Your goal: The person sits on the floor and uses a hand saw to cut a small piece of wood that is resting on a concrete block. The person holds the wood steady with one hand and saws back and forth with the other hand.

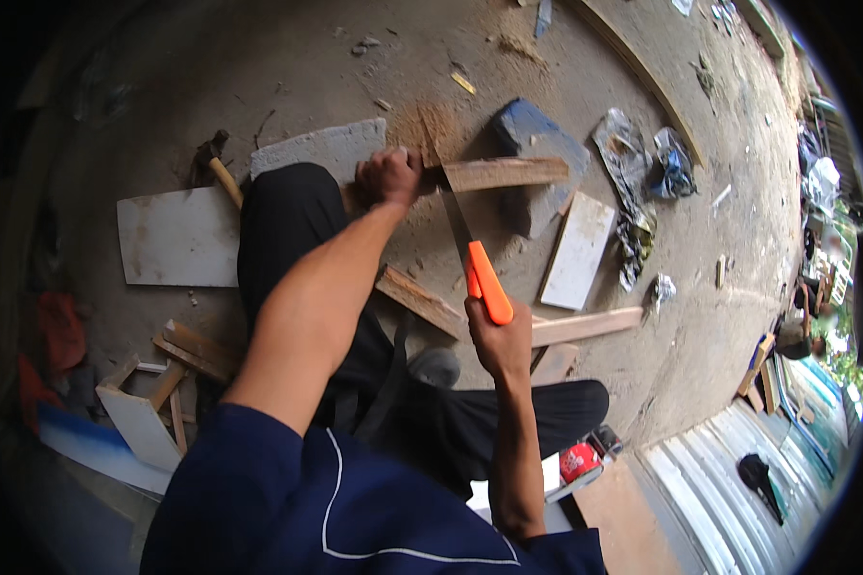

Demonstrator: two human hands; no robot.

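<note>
My right hand (pixel 501 337) is wrapped round the orange handle of a handsaw (pixel 490 282). The thin blade runs forward and slightly left, crossing a piece of wood (pixel 508 173) near my left hand. That hand (pixel 390 177) is closed at the wood's left end, beside the blade, pressing it down. The other end of the wood lies over a worn blue-grey block (pixel 547 146). Sawdust (pixel 435 126) is scattered on the ground by the blade's far end. How deep the blade sits in the wood is too small to tell.
A pale slab (pixel 321 146), a hammer (pixel 224 176) and a white board (pixel 176 240) lie left. Wood offcuts (pixel 418 303) are near my legs. A white panel (pixel 579 251) and crumpled plastic (pixel 626 163) lie right. Corrugated sheets (pixel 710 484) are at lower right.
</note>
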